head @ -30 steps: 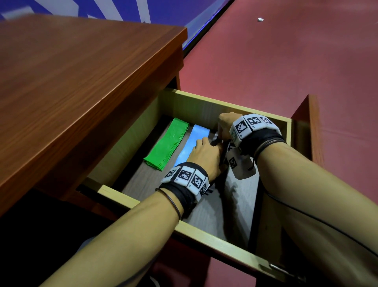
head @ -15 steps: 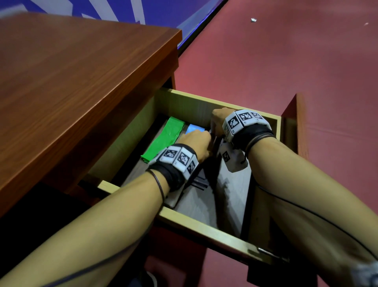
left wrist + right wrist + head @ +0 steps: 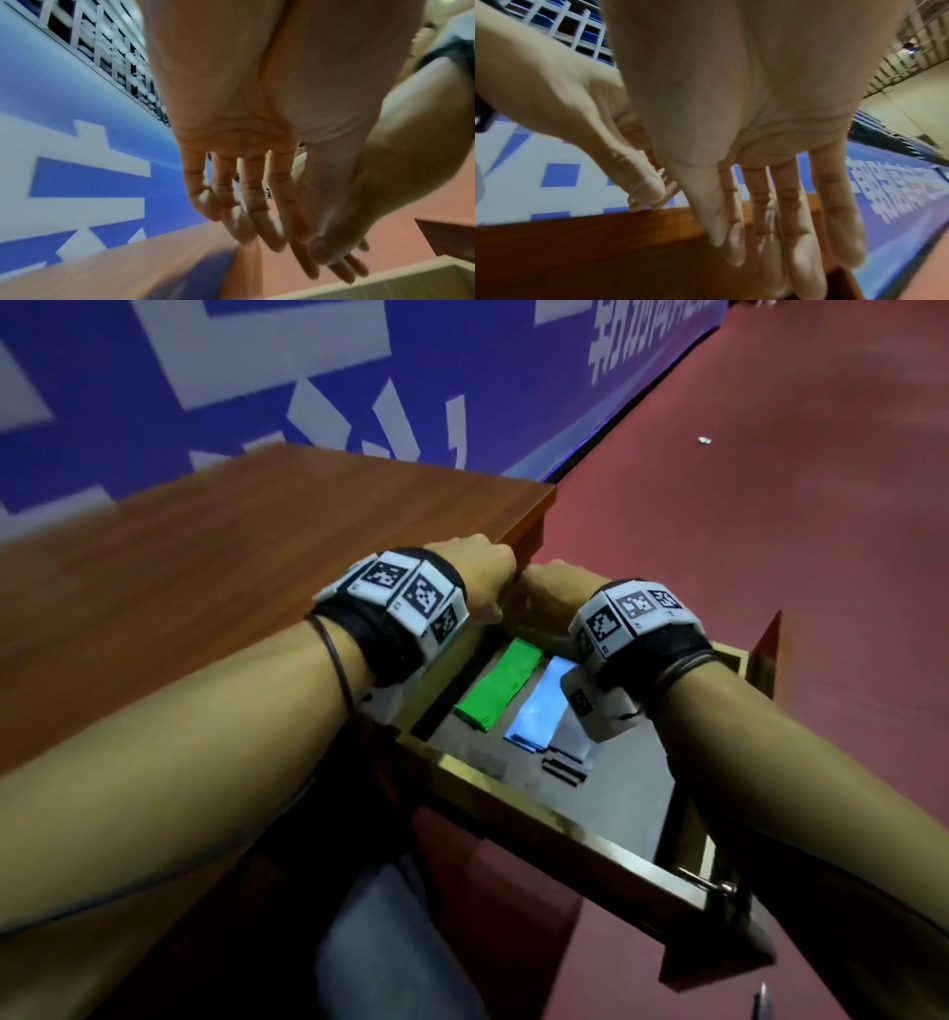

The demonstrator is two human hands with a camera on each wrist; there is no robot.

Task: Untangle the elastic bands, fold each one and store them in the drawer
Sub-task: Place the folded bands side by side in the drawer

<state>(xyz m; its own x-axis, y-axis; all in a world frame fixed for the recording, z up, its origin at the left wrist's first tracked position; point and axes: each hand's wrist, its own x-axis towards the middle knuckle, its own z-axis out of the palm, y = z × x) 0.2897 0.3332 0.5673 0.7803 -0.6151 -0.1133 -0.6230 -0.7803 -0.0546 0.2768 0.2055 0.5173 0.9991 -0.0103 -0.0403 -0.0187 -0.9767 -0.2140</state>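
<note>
A person's left hand point(image 3: 482, 580) and right hand point(image 3: 552, 595) hover side by side above the far end of an open drawer point(image 3: 544, 806) under a wooden counter point(image 3: 215, 588), both empty with fingers point(image 3: 246, 203) extended and relaxed, palms down. Below and nearer the person than the hands, a folded green elastic band point(image 3: 500, 685) lies flat on the drawer floor, with a folded light blue elastic band point(image 3: 542, 708) just beside it to the right; a grey band point(image 3: 572, 744) further right is partly hidden by the right wrist. Both forearms reach forward over the drawer, wrists wearing marker-covered straps.
</note>
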